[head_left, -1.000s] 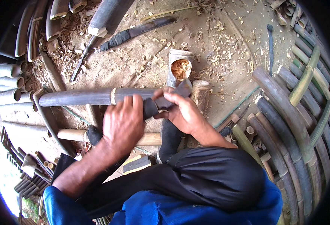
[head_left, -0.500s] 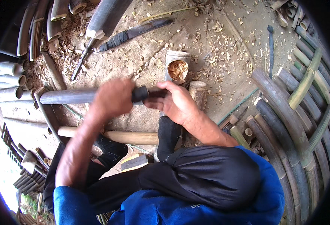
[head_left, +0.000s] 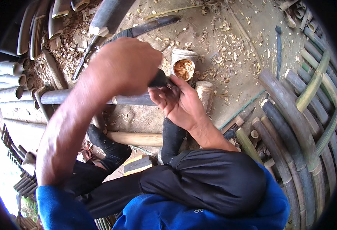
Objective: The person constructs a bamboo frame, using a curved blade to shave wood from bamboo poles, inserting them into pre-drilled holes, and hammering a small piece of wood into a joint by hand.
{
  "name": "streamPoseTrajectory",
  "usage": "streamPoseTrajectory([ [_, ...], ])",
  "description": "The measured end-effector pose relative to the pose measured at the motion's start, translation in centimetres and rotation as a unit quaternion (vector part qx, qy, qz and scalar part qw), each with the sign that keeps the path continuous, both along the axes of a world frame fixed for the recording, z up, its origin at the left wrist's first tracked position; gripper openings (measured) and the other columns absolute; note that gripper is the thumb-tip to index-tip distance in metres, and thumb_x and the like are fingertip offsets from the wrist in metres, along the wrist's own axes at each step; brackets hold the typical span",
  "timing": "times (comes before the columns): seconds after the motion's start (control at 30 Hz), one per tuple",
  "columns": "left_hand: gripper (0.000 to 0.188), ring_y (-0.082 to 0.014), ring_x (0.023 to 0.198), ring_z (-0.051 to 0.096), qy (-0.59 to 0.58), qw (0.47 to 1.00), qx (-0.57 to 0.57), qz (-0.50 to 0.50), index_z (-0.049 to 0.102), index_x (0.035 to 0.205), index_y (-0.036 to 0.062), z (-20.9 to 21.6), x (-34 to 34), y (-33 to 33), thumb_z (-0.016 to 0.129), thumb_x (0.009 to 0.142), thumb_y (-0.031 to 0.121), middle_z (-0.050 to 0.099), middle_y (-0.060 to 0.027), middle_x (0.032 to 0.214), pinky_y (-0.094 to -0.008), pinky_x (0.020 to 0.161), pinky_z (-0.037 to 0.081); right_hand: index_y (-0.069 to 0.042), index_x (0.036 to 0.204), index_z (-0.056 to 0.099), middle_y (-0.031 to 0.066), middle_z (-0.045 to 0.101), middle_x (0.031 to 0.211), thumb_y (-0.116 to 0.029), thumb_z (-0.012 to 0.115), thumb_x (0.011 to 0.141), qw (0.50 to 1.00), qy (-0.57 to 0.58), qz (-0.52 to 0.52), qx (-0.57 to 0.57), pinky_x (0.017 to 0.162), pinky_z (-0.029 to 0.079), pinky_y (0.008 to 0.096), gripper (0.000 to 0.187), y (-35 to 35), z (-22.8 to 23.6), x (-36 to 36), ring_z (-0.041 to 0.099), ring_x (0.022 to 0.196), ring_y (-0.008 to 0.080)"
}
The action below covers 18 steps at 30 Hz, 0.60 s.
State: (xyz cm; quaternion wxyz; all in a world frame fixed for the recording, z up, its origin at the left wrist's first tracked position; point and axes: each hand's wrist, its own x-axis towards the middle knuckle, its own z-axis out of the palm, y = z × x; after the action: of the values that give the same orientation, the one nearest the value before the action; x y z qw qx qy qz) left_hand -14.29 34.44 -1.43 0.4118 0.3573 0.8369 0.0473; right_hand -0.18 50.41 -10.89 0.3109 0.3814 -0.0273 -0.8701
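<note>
My left hand (head_left: pixel 126 67) is a closed fist, slightly smeared by motion. A short black handle-like piece (head_left: pixel 159 79) sticks out of it; the rest is hidden in the fist. My right hand (head_left: pixel 182 101) lies just beyond that piece, its thumb and fingers curled in and the fingertips darkened. What its fingers hold, if anything, cannot be made out. Below the hands a dark bamboo pole (head_left: pixel 134 100) runs across from the left, and its right end meets the fingers of my right hand.
Beyond my hands stand a bamboo cup with pale shavings (head_left: pixel 184 69) and a bamboo piece (head_left: pixel 204 90). A large knife (head_left: pixel 157 26) lies on the chip-strewn ground. Bamboo poles (head_left: pixel 291 115) are stacked at right, cut tubes (head_left: pixel 9 80) at left. A pale pole (head_left: pixel 138 138) lies near my feet.
My left hand has risen toward the camera and moved right and farther away, with the black piece. It has left the pole's middle in view. My right hand's fingers have curled in more.
</note>
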Motion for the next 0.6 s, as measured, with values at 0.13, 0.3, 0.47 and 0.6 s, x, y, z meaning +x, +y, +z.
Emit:
streamPoseTrajectory([
  [0.13, 0.031, -0.0376, 0.099, 0.062, -0.16, 0.982, -0.082, 0.064, 0.062, 0.094, 0.0008, -3.6, 1.1, -1.7, 0.069, 0.065, 0.012, 0.064, -0.0194, 0.098, -0.0459, 0.087, 0.049, 0.009, 0.109, 0.059, 0.0237, 0.069, 0.108, -0.023, 0.047, 0.103, 0.998, -0.005, 0.05, 0.029, 0.094, 0.055, 0.0455, 0.035, 0.8, -0.4, -0.2, 0.069, 0.098, 0.0341],
  [0.3, 0.034, -0.0419, 0.089, 0.066, -0.146, 0.959, -0.024, 0.242, 0.059, 0.098, -0.0021, -5.6, 10.9, -2.4, 0.074, 0.073, 0.015, 0.066, -0.0249, 0.092, -0.0485, 0.08, 0.054, 0.002, 0.108, 0.062, 0.0176, 0.071, 0.098, -0.025, 0.057, 0.095, 0.952, 0.011, 0.238, 0.193, 0.075, 0.059, 0.0464, 0.03, 2.7, -0.3, 0.4, 0.071, 0.08, 0.0331],
  [0.47, 0.049, -0.0469, 0.083, 0.069, -0.136, 0.846, 0.078, 0.51, 0.048, 0.108, -0.0097, -5.7, 21.9, 6.2, 0.074, 0.077, 0.017, 0.066, -0.0296, 0.08, -0.0513, 0.078, 0.056, -0.002, 0.086, 0.068, 0.0106, 0.067, 0.078, -0.027, 0.054, 0.095, 0.761, 0.158, 0.479, 0.408, 0.043, 0.049, 0.0291, 0.031, 6.7, 0.0, 0.4, 0.061, 0.052, 0.0187],
  [0.6, 0.06, -0.0442, 0.083, 0.069, -0.232, 0.776, 0.182, 0.558, 0.048, 0.121, -0.0035, -5.4, 22.2, 5.3, 0.079, 0.078, 0.024, 0.068, -0.025, 0.083, -0.0497, 0.076, 0.055, 0.004, 0.08, 0.067, 0.011, 0.065, 0.067, -0.028, 0.052, 0.092, 0.689, 0.199, 0.462, 0.522, 0.04, 0.045, 0.0296, 0.037, 6.0, 1.6, 1.7, 0.057, 0.045, 0.0165],
])
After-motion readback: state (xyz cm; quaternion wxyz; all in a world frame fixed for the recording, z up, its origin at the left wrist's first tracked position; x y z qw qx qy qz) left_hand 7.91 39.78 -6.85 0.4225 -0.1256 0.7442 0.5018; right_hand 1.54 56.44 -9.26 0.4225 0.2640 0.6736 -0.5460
